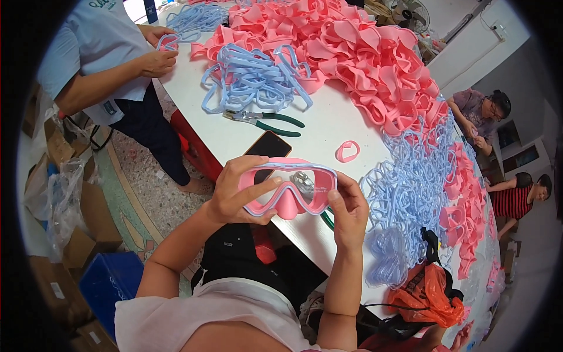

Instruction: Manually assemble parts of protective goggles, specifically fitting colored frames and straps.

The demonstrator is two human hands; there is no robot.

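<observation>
A pink diving mask [287,207] with a pale blue rim is held up in front of me over the table's near edge. My left hand [237,190] grips its left end, one finger lying across the window. My right hand [350,208] pinches the right end between thumb and fingers. Through the window shows a metal tool head, with a green handle [327,219] sticking out below the mask. Just beyond lies a dark phone [270,148], partly covered by the mask. Green-handled pliers [264,121] rest farther back, and a small pink loop [348,151] lies to the right.
Pale blue frames [249,76] sit before a large heap of pink mask skirts [375,70]. More blue frames [404,176], see-through lenses [387,255] and an orange plastic bag [431,296] line the right. A co-worker [99,64] stands at left; a blue bin [111,287] is on the floor.
</observation>
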